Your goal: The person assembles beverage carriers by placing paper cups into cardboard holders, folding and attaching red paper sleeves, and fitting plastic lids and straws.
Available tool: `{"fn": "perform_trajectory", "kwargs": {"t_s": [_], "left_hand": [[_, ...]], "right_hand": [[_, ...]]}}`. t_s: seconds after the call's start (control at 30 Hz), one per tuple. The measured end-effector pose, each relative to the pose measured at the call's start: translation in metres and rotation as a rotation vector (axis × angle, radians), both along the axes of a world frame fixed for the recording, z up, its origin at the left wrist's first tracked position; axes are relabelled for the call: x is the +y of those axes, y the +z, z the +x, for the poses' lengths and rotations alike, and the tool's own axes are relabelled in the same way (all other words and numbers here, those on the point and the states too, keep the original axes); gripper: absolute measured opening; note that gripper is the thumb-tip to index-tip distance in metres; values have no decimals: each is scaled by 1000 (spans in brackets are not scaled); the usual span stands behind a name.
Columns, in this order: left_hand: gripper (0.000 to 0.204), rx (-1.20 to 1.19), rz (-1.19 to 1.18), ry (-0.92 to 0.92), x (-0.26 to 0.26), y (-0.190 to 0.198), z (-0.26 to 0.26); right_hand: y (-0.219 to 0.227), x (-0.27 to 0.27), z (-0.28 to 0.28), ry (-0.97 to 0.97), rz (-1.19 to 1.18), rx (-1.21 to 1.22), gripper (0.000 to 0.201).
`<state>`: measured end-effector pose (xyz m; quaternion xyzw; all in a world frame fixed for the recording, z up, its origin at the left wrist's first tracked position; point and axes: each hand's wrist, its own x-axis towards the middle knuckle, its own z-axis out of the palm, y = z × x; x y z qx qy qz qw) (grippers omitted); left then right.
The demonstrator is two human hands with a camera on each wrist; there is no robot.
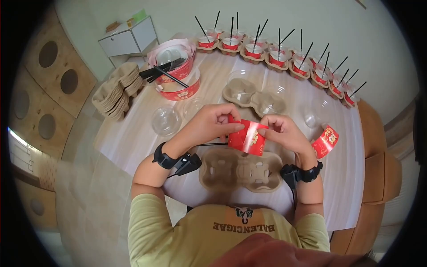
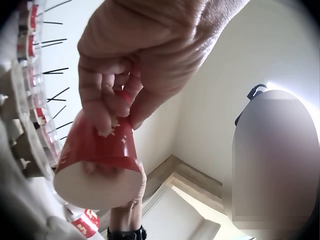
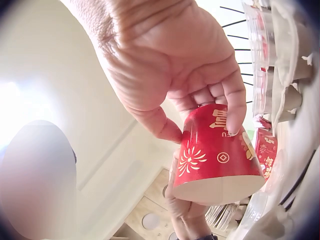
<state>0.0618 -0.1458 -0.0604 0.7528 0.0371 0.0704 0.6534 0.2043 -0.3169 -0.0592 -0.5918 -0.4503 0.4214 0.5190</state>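
Note:
Between both hands is a red paper cup sleeve (image 1: 246, 137) with gold print, bent into a tapered ring with a white inside. My left hand (image 1: 216, 121) pinches one end of it between thumb and fingers. The other side is pinched by my right hand (image 1: 284, 132); in the right wrist view the sleeve (image 3: 212, 145) shows a firework pattern, its wider opening facing the camera. Below the hands lies a brown pulp cup carrier (image 1: 240, 171). Another red sleeve (image 1: 325, 141) lies curved on the table, right of the right wrist.
Beyond the hands, a pulp carrier (image 1: 255, 97) holds clear plastic cups. Another clear cup (image 1: 167, 121) stands left. Red-sleeved cups (image 1: 254, 52) with black straws line the far edge. Red buckets (image 1: 179, 91) and stacked carriers (image 1: 111, 99) stand far left; a brown chair (image 1: 382, 173) is right.

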Motion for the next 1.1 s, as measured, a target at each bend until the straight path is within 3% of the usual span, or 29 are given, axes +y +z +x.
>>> {"fn": "perform_trajectory", "kwargs": {"t_s": [0.67,0.83,0.97,1.1], "left_hand": [[11,71,110,-86,-7,-1,-2],[24,26,266,-137,-8,4,-4],[30,71,193,-113,-11,3,-4],[33,90,301,-128,-15,7,-4]], "right_hand": [[-9,3,-1,4,84,-233,10],[-13,4,-1,43,143,-265,10],[-13,5,-1,99,141,-275,10],[-12,5,-5,125,132,-264,10]]}}
